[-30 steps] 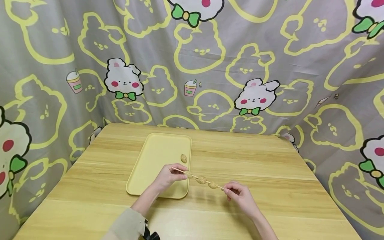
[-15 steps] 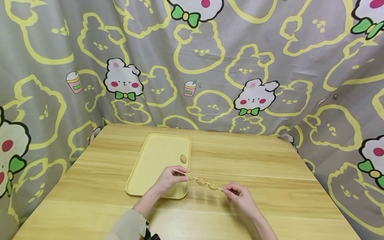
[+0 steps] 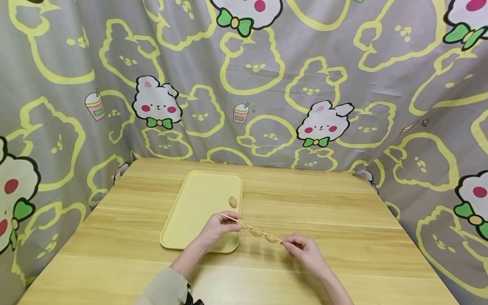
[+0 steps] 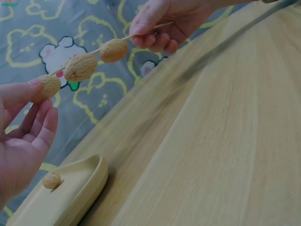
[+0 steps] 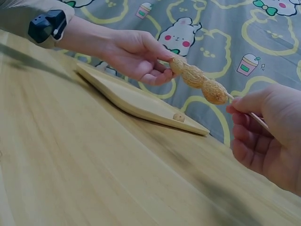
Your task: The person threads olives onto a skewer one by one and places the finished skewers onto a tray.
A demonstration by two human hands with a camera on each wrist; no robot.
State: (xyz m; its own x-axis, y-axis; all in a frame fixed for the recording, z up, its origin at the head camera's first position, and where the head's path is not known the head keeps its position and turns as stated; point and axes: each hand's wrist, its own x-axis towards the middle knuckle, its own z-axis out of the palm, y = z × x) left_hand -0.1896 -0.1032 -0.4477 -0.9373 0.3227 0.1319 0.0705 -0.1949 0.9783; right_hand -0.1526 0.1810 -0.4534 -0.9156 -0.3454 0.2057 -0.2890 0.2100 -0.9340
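Observation:
A thin wooden skewer (image 5: 229, 96) runs through three brown, wrinkled oval balls whose exact kind I cannot tell. My left hand (image 3: 219, 226) pinches the endmost ball (image 4: 46, 88) between thumb and fingers; part of that ball is hidden by them. In the left wrist view, the middle ball (image 4: 81, 67) and the ball nearest my right hand (image 4: 113, 50) show plainly. My right hand (image 3: 306, 252) grips the bare right end of the skewer, its fingers curled. The skewer is held in the air, sloping down to the right in the head view.
A pale yellow tray (image 3: 202, 186) lies on the wooden table (image 3: 324, 203), partly beneath my left hand. One similar loose ball (image 3: 233, 202) rests by the tray's right rim. Behind the table hangs a patterned grey curtain (image 3: 267, 101).
My left hand and the ball it pinches have shifted very slightly to the right. Both hands keep their hold, and the tray and loose ball stay in place.

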